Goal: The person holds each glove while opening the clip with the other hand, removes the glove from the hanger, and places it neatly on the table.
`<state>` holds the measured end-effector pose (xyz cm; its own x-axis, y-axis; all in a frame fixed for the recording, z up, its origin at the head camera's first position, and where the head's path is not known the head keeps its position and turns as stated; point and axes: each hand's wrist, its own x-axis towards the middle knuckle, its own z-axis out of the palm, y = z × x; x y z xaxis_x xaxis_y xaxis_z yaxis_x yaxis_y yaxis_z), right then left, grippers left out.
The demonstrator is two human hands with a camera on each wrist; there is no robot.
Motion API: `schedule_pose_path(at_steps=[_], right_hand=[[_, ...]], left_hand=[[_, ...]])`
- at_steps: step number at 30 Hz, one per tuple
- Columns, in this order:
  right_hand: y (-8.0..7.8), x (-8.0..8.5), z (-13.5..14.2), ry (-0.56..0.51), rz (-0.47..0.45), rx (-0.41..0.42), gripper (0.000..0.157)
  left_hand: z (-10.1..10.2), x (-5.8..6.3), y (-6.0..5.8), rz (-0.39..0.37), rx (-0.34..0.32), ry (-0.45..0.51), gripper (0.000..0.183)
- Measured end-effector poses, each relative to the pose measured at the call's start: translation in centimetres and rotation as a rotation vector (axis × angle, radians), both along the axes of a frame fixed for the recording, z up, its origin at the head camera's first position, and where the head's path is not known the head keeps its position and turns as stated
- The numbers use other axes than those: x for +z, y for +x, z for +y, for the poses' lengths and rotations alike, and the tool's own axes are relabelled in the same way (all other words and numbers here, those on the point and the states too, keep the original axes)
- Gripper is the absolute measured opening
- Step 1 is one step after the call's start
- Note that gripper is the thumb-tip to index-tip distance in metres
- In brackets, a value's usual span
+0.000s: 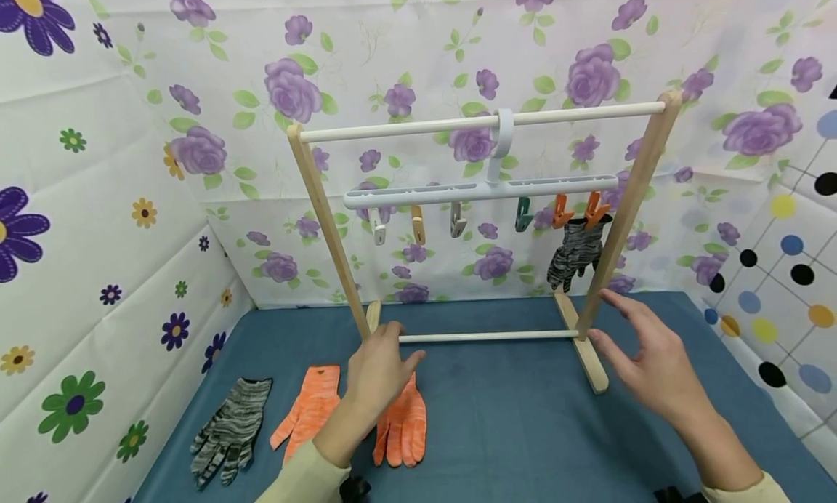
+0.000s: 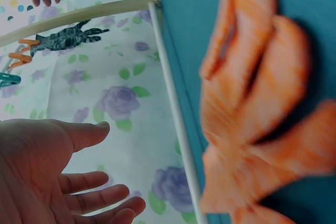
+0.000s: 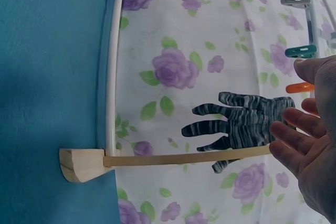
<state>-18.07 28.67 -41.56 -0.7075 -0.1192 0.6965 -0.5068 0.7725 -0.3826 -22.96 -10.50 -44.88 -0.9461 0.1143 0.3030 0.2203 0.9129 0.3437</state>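
A wooden rack with a white top rod (image 1: 405, 128) stands on the blue table. From the rod hangs a white hanger (image 1: 431, 195) carrying several clips. Two orange clips (image 1: 593, 209) at its right end hold a black-and-grey knit glove (image 1: 578, 247), fingers down. My left hand (image 1: 378, 368) is at the rack's lower left, beside the left post (image 1: 327, 223), its fingers loose and nothing in the palm. Beside the right post (image 1: 637, 190), my right hand (image 1: 654, 365) has thumb and fingers spread, holding nothing. Under the left forearm lie two orange gloves (image 1: 318, 392), partly covered.
Another black-and-grey glove (image 1: 237, 427) lies flat at the table's left. White, tan, grey and green clips (image 1: 523, 215) hang without gloves. A lower white rod (image 1: 487, 336) joins the posts, and a wooden foot (image 1: 588, 357) juts forward at right. Printed cloth walls (image 1: 366, 270) surround the table.
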Motion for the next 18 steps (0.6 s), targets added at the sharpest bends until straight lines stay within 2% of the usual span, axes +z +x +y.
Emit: schedule_pose_path(at_steps=[9,14,18], right_hand=[[-0.2,0.5,0.7,0.006,0.026,-0.022,0.075],[-0.3,0.8,0.9,0.010,0.028,-0.026,0.077],[-0.3,1.1,1.1,0.012,0.027,-0.035,0.076]], left_hand=[[3.3,1.7,-0.9,0.070,-0.092,0.057,0.055],[5.2,2.6,-1.4,0.084,-0.130,0.116,0.054],[6.7,3.5,-1.8,0.067,-0.155,0.154,0.055]])
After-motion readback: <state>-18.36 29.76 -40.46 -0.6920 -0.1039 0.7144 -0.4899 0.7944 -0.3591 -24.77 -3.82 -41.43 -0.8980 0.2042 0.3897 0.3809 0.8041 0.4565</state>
